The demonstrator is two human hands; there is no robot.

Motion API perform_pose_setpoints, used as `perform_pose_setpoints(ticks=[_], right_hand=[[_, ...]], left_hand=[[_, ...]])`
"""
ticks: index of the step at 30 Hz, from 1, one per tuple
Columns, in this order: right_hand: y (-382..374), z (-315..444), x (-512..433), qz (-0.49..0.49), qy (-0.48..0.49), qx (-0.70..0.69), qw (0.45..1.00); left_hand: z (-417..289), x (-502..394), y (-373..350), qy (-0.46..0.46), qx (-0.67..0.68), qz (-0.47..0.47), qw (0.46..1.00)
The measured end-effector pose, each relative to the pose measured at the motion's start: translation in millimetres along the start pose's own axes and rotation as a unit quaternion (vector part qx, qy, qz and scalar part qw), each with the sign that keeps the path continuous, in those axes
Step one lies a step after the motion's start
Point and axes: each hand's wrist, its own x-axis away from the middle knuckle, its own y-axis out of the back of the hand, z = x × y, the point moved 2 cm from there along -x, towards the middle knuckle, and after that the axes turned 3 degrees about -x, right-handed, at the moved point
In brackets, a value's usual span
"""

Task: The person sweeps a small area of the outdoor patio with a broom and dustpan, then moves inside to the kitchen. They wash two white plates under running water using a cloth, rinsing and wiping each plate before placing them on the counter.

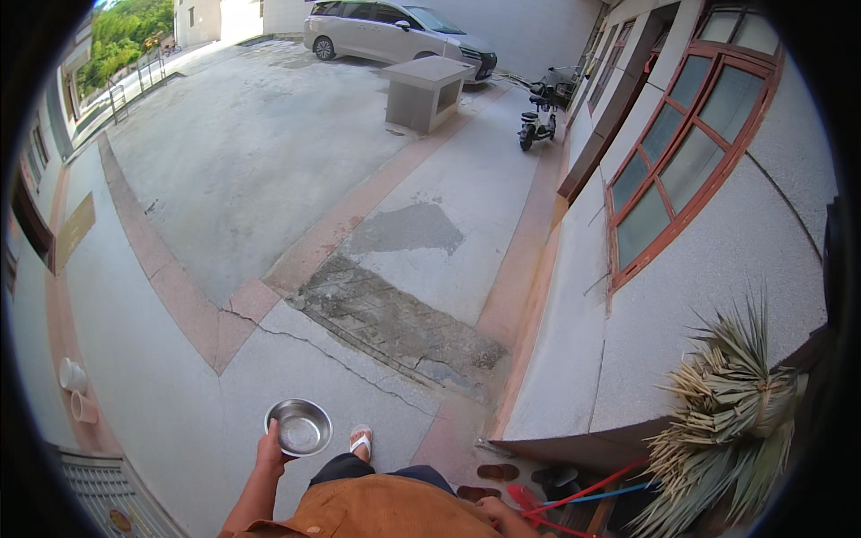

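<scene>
My left hand (pixel 272 445) grips a round stainless steel bowl (pixel 303 427) by its near left side, the thumb lapping over the rim. The bowl's inside shows bare metal, and it hangs above the pale paved floor in front of my body. Low at the picture's bottom, my right hand (pixel 496 512) is beside my orange-brown shirt (pixel 390 504). Its fingers are partly hidden, so I cannot tell whether it holds anything. Just right of it are a red plastic piece (pixel 523 497) and red handles (pixel 585 494).
Brown slippers (pixel 498 472) lie by the wall, near a bundle of dried palm leaves (pixel 726 417). Two plastic buckets (pixel 72 375) stand left. A cracked, rough concrete strip (pixel 403 323) crosses ahead. Farther off are a box-like block (pixel 424 97), an electric scooter (pixel 537 121) and a van (pixel 383 30).
</scene>
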Motion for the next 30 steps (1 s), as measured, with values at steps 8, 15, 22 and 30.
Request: perform_pose_setpoints(ticks=[8,15,22,30], right_hand=[[105.2,51.7,-69.8,-0.039,-0.117,-0.318,0.94],[298.3,68.5,-190.5,-0.044,-0.052,-0.368,0.927],[539.9,50.2,-273.5,-0.158,0.015,-0.449,0.879],[693.1,32.6,-377.4,-0.145,-0.038,-0.297,0.943]], left_hand=[[-177.6,-147.6,-170.2,-0.07,-0.048,0.064,0.994],[-219.7,-209.8,-312.7,-0.026,-0.026,0.023,0.999],[-259.0,-267.9,-396.5,-0.016,-0.001,0.022,1.0],[-292.6,-383.7,-470.5,0.023,0.046,-0.043,0.998]])
